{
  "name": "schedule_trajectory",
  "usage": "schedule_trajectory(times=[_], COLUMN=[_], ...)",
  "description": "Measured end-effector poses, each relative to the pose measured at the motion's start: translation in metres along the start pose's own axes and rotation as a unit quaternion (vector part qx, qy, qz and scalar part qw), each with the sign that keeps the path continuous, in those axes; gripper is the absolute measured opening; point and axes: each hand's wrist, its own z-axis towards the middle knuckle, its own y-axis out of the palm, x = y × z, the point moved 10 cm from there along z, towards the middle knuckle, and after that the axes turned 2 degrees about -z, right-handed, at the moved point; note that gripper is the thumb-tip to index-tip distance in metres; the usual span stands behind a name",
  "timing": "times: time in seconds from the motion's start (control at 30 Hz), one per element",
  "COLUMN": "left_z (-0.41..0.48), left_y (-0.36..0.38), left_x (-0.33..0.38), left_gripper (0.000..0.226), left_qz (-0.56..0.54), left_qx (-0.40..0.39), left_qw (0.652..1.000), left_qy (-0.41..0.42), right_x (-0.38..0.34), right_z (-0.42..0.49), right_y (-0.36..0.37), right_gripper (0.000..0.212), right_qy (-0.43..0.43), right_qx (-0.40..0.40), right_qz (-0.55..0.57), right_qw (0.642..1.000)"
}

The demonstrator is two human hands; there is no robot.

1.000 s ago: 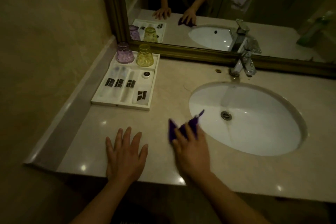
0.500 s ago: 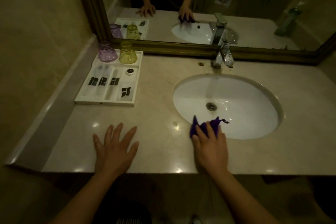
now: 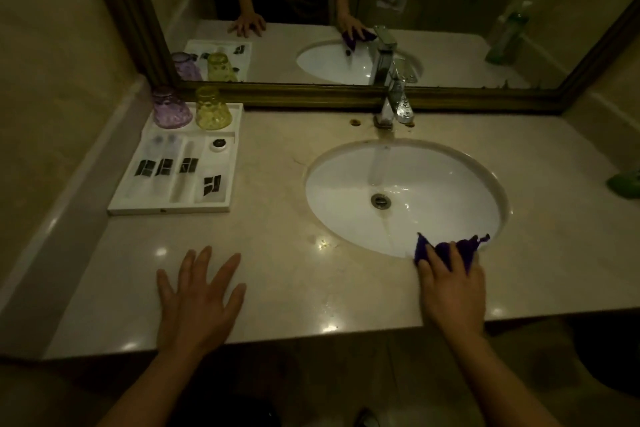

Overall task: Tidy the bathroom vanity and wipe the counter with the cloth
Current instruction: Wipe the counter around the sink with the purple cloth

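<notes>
A beige marble counter [image 3: 277, 253] holds an oval white sink [image 3: 433, 191]. My right hand [image 3: 450, 288] presses a purple cloth [image 3: 464, 248] flat on the counter at the sink's front right rim, with the cloth's edge poking over the basin. My left hand [image 3: 201, 295] lies flat on the counter near the front edge, fingers spread, holding nothing.
A white amenity tray [image 3: 221, 184] at the back left carries a purple cup [image 3: 171, 107], a yellow cup [image 3: 213, 109] and several small packets. A chrome faucet [image 3: 394, 104] stands behind the sink below the mirror [image 3: 346, 10]. A green object [image 3: 625, 184] sits at the right edge.
My right hand has slid the purple cloth to the right along the sink's front rim. My left hand has stayed flat in place.
</notes>
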Motion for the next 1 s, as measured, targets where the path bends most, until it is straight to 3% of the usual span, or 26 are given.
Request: schedule_trajectory(times=[0.07, 0.13, 0.23, 0.3, 0.47, 0.53, 0.63, 0.7, 0.8, 0.9, 0.97, 1.0], left_z=[0.0, 0.001, 0.001, 0.0, -0.002, -0.005, -0.009, -0.015, -0.031, -0.033, -0.033, -0.034], left_y=[0.0, 0.001, 0.001, 0.0, -0.005, -0.007, -0.014, -0.021, -0.026, -0.018, -0.014, -0.014], left_x=[0.001, 0.0, -0.003, -0.003, -0.002, -0.004, -0.02, -0.048, -0.1, -0.122, -0.12, -0.121], left_gripper=[0.067, 0.067, 0.065, 0.064, 0.065, 0.064, 0.059, 0.057, 0.059, 0.065, 0.065, 0.066], left_qz=[0.0, 0.006, 0.002, -0.012, -0.026, -0.049, -0.09, -0.071, -0.046, -0.05, -0.028, -0.024], left_qx=[0.002, -0.004, -0.001, 0.007, 0.015, 0.021, 0.055, 0.086, 0.099, 0.066, 0.056, 0.061], left_qw=[1.0, 1.0, 1.0, 1.0, 1.0, 0.999, 0.994, 0.99, 0.978, 0.967, 0.967, 0.966], left_qy=[0.002, 0.005, 0.004, 0.004, -0.001, -0.004, -0.036, -0.082, -0.178, -0.24, -0.247, -0.25], right_x=[-0.056, -0.136, -0.215, -0.221, -0.21, -0.222, -0.229, -0.23, -0.253, -0.288, -0.309, -0.32], right_z=[-0.02, -0.058, -0.109, -0.095, -0.012, -0.036, -0.097, -0.091, -0.035, 0.009, -0.021, -0.055], right_y=[-0.005, -0.003, 0.009, 0.008, 0.003, 0.015, 0.034, 0.027, 0.006, 0.002, 0.002, 0.005], right_gripper=[0.054, 0.049, 0.047, 0.047, 0.051, 0.051, 0.048, 0.045, 0.045, 0.051, 0.047, 0.045], right_qy=[-0.044, -0.165, -0.365, -0.416, -0.279, -0.321, -0.499, -0.55, -0.506, -0.398, -0.426, -0.491], right_qx=[0.012, 0.008, -0.032, -0.033, -0.041, -0.043, -0.075, -0.07, -0.018, -0.053, -0.05, -0.051], right_qz=[0.017, 0.036, 0.042, 0.025, 0.044, 0.034, 0.021, 0.042, 0.044, 0.069, 0.073, 0.078], right_qw=[0.999, 0.986, 0.93, 0.908, 0.958, 0.945, 0.863, 0.831, 0.861, 0.913, 0.9, 0.866])
